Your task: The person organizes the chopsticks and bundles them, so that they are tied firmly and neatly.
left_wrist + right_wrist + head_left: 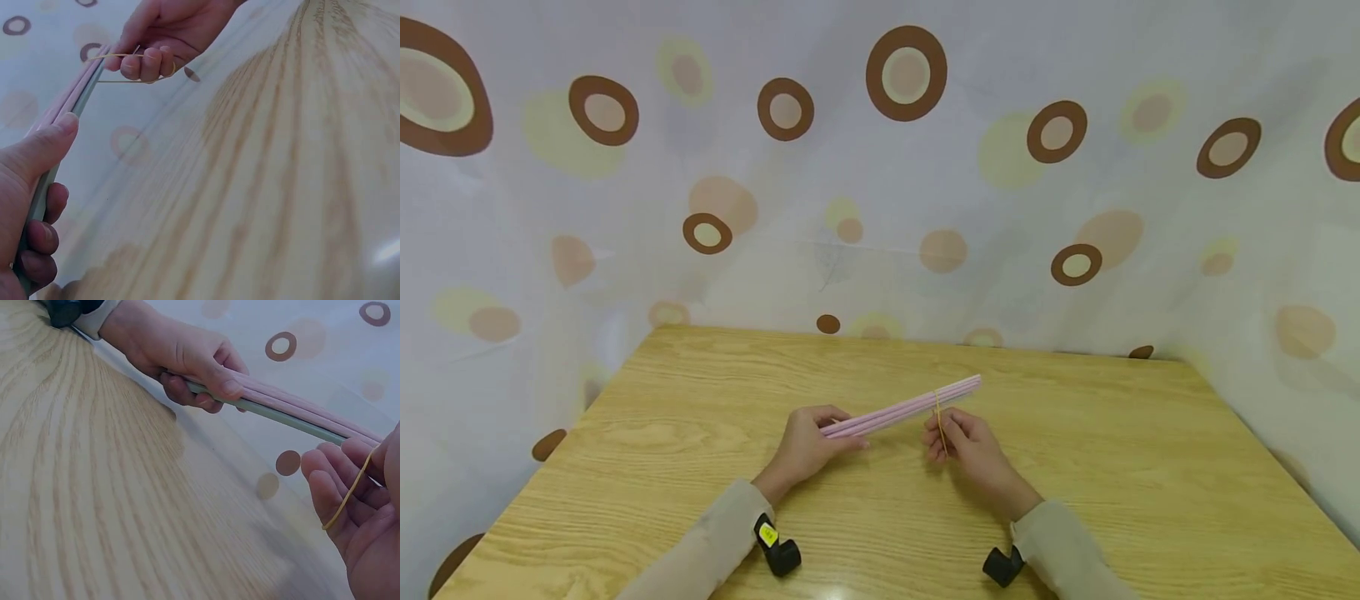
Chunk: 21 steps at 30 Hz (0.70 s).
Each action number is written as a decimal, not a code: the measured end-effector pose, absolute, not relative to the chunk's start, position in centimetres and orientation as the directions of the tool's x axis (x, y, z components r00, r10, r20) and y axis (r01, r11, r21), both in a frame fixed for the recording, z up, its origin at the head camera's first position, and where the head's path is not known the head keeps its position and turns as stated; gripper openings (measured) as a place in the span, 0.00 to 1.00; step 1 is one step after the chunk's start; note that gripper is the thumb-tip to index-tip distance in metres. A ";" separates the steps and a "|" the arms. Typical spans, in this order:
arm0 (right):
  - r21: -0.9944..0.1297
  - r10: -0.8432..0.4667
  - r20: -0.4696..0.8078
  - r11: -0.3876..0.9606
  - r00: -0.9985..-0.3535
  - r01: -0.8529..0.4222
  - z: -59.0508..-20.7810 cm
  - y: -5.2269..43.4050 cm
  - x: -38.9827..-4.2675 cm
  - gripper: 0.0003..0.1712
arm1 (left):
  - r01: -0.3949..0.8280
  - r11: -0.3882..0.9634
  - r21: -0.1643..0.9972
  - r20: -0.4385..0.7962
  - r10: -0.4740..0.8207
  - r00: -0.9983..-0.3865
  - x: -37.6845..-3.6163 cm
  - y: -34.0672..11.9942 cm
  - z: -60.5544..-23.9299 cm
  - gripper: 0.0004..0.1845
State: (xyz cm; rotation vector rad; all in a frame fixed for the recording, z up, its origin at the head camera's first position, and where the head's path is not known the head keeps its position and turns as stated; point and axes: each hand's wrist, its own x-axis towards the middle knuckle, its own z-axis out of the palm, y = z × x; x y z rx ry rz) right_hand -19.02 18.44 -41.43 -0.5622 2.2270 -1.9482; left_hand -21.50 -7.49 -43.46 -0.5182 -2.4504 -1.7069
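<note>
Left hand (808, 450): fingers curled around near end of pink stick bundle (901, 407), thumb pressed on top. Right hand (964, 446): fingers hooked in yellow rubber band (938, 414), looped around bundle just beyond fingertips. Underneath: wooden table (1112, 467). Behind: dotted curtain (880, 167). Yellow wrist tag (767, 534) unreadable.

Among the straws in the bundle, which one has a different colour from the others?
The grey-green straw, on the bundle's lower edge, under the left hand's thumb. The other straws are pink.
</note>
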 end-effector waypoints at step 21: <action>-0.829 -0.458 0.359 0.243 -0.813 -0.504 -40.6 16.4 -17.5 0.36 | 0.272 0.365 0.890 0.235 0.143 -0.961 -21.7 -7.5 -43.4 0.18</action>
